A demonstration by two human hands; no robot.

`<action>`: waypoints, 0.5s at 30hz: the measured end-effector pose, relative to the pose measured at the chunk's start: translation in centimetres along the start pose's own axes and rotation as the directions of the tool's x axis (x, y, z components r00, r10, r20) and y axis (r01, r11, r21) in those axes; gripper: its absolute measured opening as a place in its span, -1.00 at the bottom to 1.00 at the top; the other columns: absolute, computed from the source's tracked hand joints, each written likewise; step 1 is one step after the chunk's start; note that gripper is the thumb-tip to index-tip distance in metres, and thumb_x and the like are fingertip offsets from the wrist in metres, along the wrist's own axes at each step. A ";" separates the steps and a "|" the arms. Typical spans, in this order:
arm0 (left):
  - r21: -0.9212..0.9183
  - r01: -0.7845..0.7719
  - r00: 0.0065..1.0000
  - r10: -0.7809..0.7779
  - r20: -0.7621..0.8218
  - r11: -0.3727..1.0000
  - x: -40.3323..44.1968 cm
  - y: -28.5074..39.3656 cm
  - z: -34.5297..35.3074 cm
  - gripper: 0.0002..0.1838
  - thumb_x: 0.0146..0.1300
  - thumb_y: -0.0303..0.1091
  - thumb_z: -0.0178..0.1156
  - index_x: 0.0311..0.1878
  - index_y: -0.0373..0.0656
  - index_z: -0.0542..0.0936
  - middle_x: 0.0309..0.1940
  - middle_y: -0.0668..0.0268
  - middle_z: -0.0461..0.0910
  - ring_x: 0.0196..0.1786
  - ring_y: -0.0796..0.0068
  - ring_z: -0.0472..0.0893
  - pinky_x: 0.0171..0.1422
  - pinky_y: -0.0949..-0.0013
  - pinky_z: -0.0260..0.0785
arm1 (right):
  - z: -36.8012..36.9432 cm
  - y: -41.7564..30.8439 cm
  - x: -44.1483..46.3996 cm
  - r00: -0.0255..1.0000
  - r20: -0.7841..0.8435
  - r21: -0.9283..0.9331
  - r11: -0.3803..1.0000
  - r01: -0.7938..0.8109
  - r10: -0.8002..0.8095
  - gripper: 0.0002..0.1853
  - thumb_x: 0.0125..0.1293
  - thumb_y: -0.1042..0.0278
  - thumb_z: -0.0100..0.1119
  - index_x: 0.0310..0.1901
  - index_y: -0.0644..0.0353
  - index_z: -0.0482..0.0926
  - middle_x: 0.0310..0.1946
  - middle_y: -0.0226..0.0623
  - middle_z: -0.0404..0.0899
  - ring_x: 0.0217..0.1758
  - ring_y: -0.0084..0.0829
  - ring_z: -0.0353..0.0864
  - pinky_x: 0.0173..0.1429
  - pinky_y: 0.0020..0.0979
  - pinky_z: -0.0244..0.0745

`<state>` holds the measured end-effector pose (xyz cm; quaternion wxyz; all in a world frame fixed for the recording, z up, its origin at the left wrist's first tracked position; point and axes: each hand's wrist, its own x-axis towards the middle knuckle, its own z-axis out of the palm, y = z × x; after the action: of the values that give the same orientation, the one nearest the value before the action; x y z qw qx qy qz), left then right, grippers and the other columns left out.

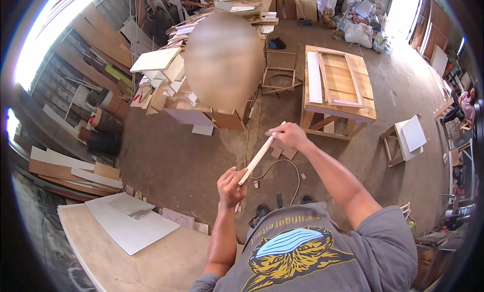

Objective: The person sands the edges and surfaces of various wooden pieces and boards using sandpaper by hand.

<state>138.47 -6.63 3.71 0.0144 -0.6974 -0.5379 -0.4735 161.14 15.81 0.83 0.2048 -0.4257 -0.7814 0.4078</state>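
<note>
Both my hands hold a pale, narrow wooden strip (262,155) slantwise in front of my body, above the concrete floor. My left hand (233,187) is closed around its lower, nearer end. At the upper, farther end, my right hand (288,136) grips it with the fingers bent over the wood. The strip looks like it may be more than one thin piece laid together; I cannot tell for sure. Under it, small wood offcuts (289,152) and a pale cord (282,161) lie on the floor.
A wooden worktable (368,73) carries a rectangular frame (361,97) and a white board (314,78). Wood scraps (156,60) are piled at the back left. A curved-edged table (176,262) with a white sheet (132,236) is near left. A small stool (396,150) stands right. A person (466,108) sits far right.
</note>
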 end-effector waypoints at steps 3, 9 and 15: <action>0.003 -0.018 1.000 0.018 -0.024 1.000 0.4 0.4 0.9 -0.82 0.23 -0.45 0.55 -0.11 -0.18 0.83 -0.36 0.21 0.80 -0.29 0.16 0.80 0.13 0.03 0.70 | -0.6 0.3 -0.5 0.999 -0.030 -0.010 1.000 -0.022 0.022 -0.67 0.43 0.07 0.30 0.11 -0.11 0.88 -0.08 -0.19 0.88 -0.01 -0.14 0.87 0.14 -0.21 0.71; -0.031 -0.006 1.000 0.006 -0.013 0.999 0.8 1.0 1.4 -0.86 0.27 -0.47 0.51 -0.13 -0.24 0.82 -0.36 0.15 0.80 -0.29 0.07 0.80 0.16 -0.01 0.70 | -2.2 0.9 -0.9 0.995 -0.099 0.016 1.000 -0.002 0.003 -0.67 0.45 0.08 0.29 0.14 -0.12 0.86 -0.07 -0.22 0.88 0.00 -0.19 0.86 0.18 -0.24 0.69; 0.013 -0.015 0.997 0.016 -0.072 1.000 1.1 2.1 2.0 -0.83 0.27 -0.45 0.53 -0.09 -0.21 0.82 -0.39 0.20 0.78 -0.33 0.13 0.77 0.12 0.03 0.71 | -2.1 0.8 -0.9 0.999 0.040 0.097 0.995 -0.015 0.011 -0.67 0.45 0.09 0.29 0.16 -0.17 0.86 -0.01 -0.23 0.88 0.05 -0.22 0.85 0.19 -0.21 0.69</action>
<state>141.37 -5.65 4.37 0.0418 -0.6837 -0.5345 -0.4951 163.44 16.29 1.40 0.2069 -0.4123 -0.7617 0.4550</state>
